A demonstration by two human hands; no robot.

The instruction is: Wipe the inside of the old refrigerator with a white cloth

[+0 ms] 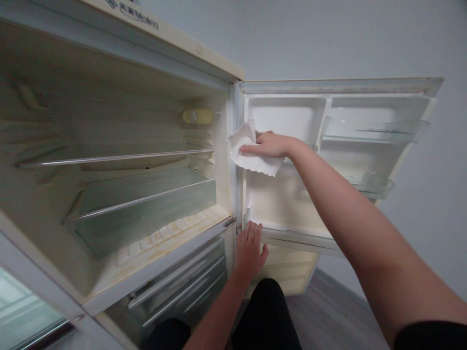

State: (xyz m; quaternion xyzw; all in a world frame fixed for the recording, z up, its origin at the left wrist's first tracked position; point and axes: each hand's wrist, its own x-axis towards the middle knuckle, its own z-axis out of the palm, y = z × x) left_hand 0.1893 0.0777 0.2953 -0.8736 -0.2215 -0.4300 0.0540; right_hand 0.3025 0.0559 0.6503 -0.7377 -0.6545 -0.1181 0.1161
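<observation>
Two bare hands are in view. The right hand (273,144) grips one thin white cloth with scalloped edges (260,164), with one digit extended across its surface. The cloth is at the hinge side of one open upper door with a white moulded inner liner (286,199), overlapping the pale sealing strip along the door edge in this view; whether it presses on the strip cannot be told. The left hand (250,250) is open, fingers extended and slightly apart, at the lower hinge-side corner of the same door; firm contact cannot be confirmed.

Two transparent door bins are visible on the liner: one upper bin (375,127) and one lower bin (374,188), both toward the free edge.

One cream refrigerator cabinet (204,61) stands to the left of the door. Its upper compartment contains one clear shelf with a bright front trim (120,158), one transparent rectangular drawer (156,204) below the shelf, and one yellow rounded housing (198,116) on the side wall. One metal hinge (230,222) sits at the compartment's lower corner. Below, one cream ribbed lower door (290,270) stands open. Two knees in black fabric (268,311) are at the bottom.
</observation>
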